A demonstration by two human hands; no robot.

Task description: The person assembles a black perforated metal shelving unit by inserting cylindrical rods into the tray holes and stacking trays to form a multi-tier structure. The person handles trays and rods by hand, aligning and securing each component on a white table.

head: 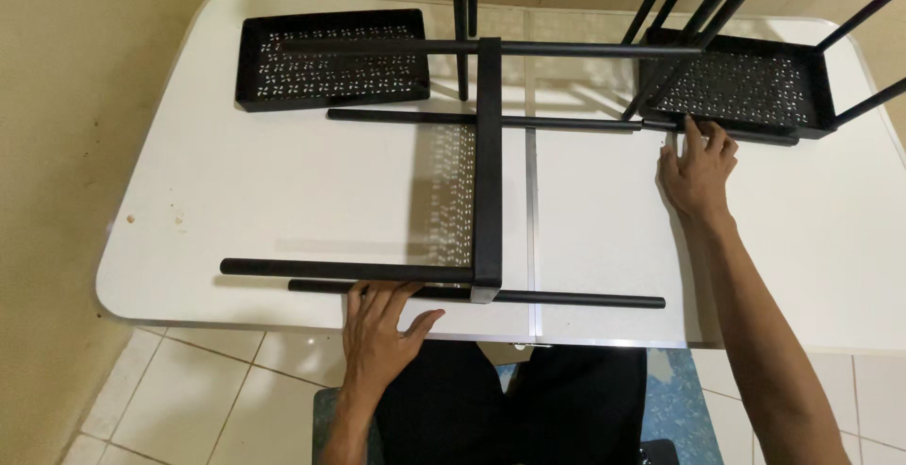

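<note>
A black metal shelf frame lies on its side on the white table. Its perforated shelf panel stands on edge between long black poles. My left hand rests at the near table edge with fingers spread over the near pole, beside a second thicker pole. My right hand reaches to the far right, fingertips touching the far pole where it joins another piece beside a black perforated tray.
A second black perforated tray lies at the far left of the table. More black frame legs rise at the back. A beige wall is on the left, white floor tiles below, my dark-clothed lap at the near edge.
</note>
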